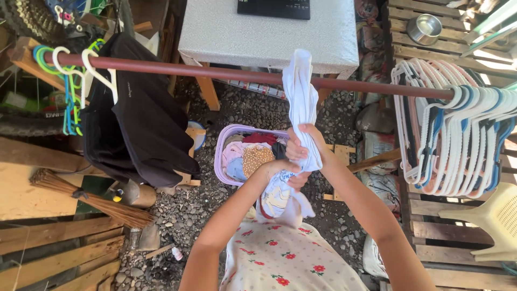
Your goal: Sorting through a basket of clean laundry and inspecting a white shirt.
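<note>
A white garment (pixel 299 91) with a printed picture is looped over the dark red rail (pixel 215 71) and twisted into a rope. My right hand (pixel 306 141) grips the twisted cloth just below the rail. My left hand (pixel 284 171) clutches it lower down, at the printed part. Both hands are closed tightly around the cloth. Behind my hands a lilac laundry basket (pixel 222 146) full of mixed clothes stands on the gravel.
A black garment (pixel 140 118) hangs on a white hanger at the rail's left, beside green and blue hangers (pixel 69 102). Several white hangers (pixel 458 134) crowd the rail's right end. A table (pixel 269 37) stands behind the rail, a straw broom (pixel 91 199) and wooden pallets at left, a plastic chair (pixel 493 218) at right.
</note>
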